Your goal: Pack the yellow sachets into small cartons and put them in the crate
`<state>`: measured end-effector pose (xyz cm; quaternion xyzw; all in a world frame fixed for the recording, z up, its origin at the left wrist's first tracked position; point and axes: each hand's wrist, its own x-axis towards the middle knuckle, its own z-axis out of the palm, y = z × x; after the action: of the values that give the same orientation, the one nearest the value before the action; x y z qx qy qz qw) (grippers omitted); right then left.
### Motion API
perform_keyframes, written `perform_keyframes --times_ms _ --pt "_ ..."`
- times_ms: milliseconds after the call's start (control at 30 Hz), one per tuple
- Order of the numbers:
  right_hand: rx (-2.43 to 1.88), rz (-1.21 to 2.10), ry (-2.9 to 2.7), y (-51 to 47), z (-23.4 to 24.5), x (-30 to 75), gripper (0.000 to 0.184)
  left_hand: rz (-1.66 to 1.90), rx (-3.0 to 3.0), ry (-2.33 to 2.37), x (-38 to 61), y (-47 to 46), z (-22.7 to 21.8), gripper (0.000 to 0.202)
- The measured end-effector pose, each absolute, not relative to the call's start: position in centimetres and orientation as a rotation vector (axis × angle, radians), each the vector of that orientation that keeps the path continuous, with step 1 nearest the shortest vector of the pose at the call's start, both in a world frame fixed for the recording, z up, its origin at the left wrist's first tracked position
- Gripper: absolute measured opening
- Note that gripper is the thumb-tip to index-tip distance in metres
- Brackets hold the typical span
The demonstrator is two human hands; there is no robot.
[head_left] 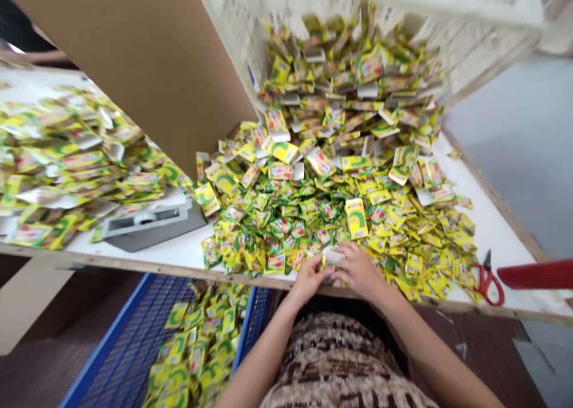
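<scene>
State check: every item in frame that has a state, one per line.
white crate: tipped, sachets spilling onto the table
sachet pile: loose, heaped on the table
blue crate: below the table edge, partly filled with sachets
red scissors: lying flat, blades closed
left hand: at pile's near edge, fingers on sachets
right hand: beside the left, fingers curled on sachets
grey device: on the table, untouched
</scene>
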<state>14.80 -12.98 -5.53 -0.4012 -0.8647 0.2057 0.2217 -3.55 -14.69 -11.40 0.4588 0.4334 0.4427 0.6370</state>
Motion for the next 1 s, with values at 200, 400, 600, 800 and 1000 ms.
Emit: perform_keyframes --times_ms 200,400,600,800,1000 --pt "-1.315 1.276 -1.337 -14.1 -8.5 14.3 0.024 1.013 0.938 0.964 -4.1 -14.7 -10.3 0.032" --pt "-1.104 1.933 -0.826 -14.5 -8.0 13.3 0.036 0.923 0.623 0.847 -5.2 -14.2 -8.6 0.035" --pt "-1.307 1.604 -1.064 -13.5 -8.7 11.5 0.023 0.981 0.614 0.841 -5.5 -14.6 -8.6 0.037" --pt "-1.237 1.358 -1.312 -12.8 -8.8 11.1 0.027 1.218 0.889 1.170 -5.3 -14.8 -9.9 0.024" --pt "-1.292 1.337 -1.247 -12.8 -8.8 11.1 0.028 1.261 1.080 1.205 -4.7 -14.3 -10.3 0.028"
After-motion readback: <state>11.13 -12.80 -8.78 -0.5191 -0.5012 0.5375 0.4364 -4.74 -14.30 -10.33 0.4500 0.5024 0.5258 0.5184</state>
